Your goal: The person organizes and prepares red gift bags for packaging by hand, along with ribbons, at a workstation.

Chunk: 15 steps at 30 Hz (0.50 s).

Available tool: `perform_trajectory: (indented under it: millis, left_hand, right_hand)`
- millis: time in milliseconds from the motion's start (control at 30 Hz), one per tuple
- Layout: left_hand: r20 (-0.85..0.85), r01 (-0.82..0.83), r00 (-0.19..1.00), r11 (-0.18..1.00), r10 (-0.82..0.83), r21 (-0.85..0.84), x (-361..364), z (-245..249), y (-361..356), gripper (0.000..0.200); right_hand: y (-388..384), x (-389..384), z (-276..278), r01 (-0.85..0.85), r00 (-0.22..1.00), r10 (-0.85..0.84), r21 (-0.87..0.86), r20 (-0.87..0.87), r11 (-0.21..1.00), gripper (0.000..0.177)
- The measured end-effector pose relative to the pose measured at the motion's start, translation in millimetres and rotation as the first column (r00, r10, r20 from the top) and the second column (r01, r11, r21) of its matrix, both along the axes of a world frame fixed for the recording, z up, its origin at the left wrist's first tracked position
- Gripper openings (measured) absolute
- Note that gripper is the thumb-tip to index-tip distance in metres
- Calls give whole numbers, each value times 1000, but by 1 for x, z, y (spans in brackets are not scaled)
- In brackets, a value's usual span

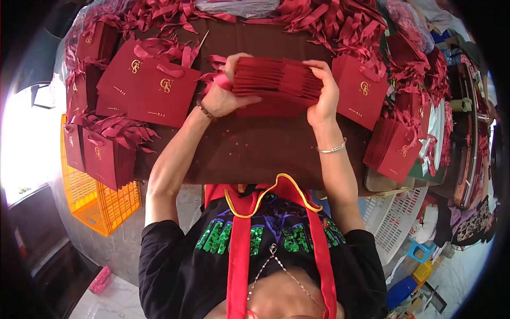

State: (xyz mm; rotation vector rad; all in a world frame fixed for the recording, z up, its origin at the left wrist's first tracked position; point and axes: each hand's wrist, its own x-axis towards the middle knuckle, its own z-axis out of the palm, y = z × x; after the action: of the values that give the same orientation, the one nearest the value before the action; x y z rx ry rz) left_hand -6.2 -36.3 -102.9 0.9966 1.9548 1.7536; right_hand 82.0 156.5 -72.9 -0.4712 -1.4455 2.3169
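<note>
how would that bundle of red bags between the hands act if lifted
The bundle would probably splay or slip if gripped at one end, being many thin, loose-looking layers. The ribbon by the left hand looks soft, so likely floppy.

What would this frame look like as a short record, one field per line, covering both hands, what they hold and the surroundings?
View: head camera, looking down
Left hand: grips one end of the stack of red bags; beaded bracelet on the wrist
Right hand: grips the other end; metal bangle on the wrist
Held stack: above the table, edges showing
Surface: brown cloth with small red specks
Left side: red bags with gold lettering, ribbon handles
Right side: more such bags
Floor: orange crate at left, pale perforated basket at right
</note>
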Motion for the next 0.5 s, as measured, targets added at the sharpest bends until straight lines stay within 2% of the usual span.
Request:
perform_trajectory:
  millis: [67, 100, 167, 200, 233, 267, 300, 333, 367, 400, 433, 467, 500]
  left_hand:
    - [-129, -115, 987, 982, 96, -153, 6, -3, -2, 81]
    - [-116, -118, 988, 980, 100, -158, 10, -4, -2, 81]
    - [62, -102, 992, 991, 108, -85, 8, 2, -2, 71]
    - [146, -97, 984, 994, 103, -46, 5, 6, -1, 67]
    - [150, -98, 983, 994, 104, -47, 3, 8, -2, 67]
    - [130, -70, 988, 993, 83, -98, 1, 9, -3, 64]
    - [111, -46, 992, 988, 63, -150, 0, 10, -5, 62]
    - [117, -49, 991, 987, 67, -153, 0, 10, -4, 62]
    - [80, -50, 995, 990, 61, -136, -2, 11, -4, 63]
    - [43, -48, 998, 992, 53, -119, -4, 10, -4, 64]
    - [44, -46, 998, 992, 51, -121, -7, 7, -4, 64]
    - [-89, -9, 996, 997, 2, -77, -11, 2, -5, 69]
    - [-223, 30, 974, 999, -37, -37, -12, -1, -6, 73]
  right_hand:
    - [0, 2, -2, -33, 999, 33, -20, -35, 999, 21]
    - [-2, 6, -2, -62, 996, 59, -46, -62, 997, 20]
    - [-4, 6, 3, -87, 995, 86, -30, -41, 996, 23]
    - [-3, 10, 5, -144, 989, 147, 126, -13, 982, 26]
    - [0, 16, 7, -203, 979, 203, 279, 30, 939, 31]
    - [9, 21, 14, -344, 937, 337, 421, 93, 839, 47]
    - [18, 22, 26, -447, 894, 377, 546, 243, 708, 59]
    - [23, 19, 46, -488, 871, 313, 752, 380, 443, 64]
    - [24, 15, 63, -510, 853, 203, 852, 481, 122, 69]
    - [22, 12, 69, -511, 852, 203, 850, 482, 126, 69]
    - [17, 7, 73, -401, 889, 195, 910, 414, -104, 72]
    - [11, 1, 74, -262, 917, 206, 906, 341, -332, 75]
    - [0, -4, 66, -195, 937, 184, 884, 295, -425, 70]
